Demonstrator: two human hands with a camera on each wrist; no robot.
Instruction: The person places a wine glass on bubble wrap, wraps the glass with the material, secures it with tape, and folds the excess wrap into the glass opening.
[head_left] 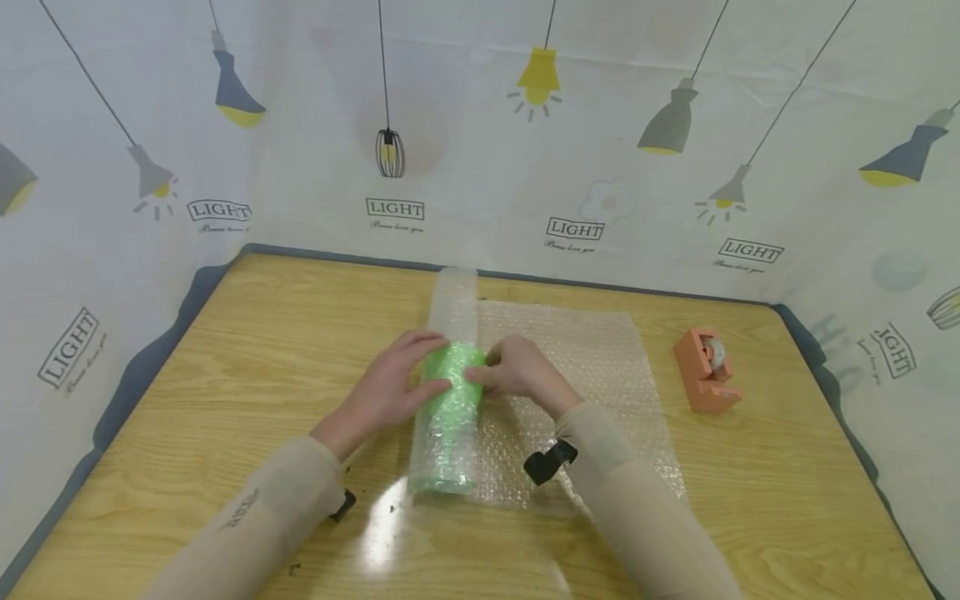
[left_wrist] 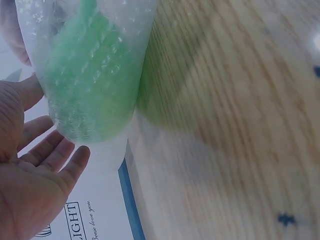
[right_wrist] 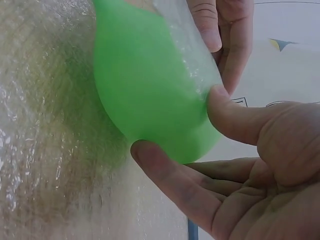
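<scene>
A green wine glass (head_left: 452, 392) lies on its side in a sheet of bubble wrap (head_left: 577, 350), its bowl and stem showing through the rolled layer. My left hand (head_left: 386, 383) lies along the left side of the roll, fingers spread and mostly straight, some touching the wrap. On the right side, my right hand (head_left: 517, 371) holds the bowl between thumb and fingers. The right wrist view shows the right thumb on the wrap's edge and a fingertip against the bare green bowl (right_wrist: 145, 85). In the left wrist view, wrap covers the bowl (left_wrist: 95, 80).
An orange tape dispenser (head_left: 705, 371) with a roll of tape stands right of the wrap. The wooden table (head_left: 247, 350) meets a lamp-patterned backdrop (head_left: 465, 100) at the back and sides. The wrap's flat part spreads right from the roll.
</scene>
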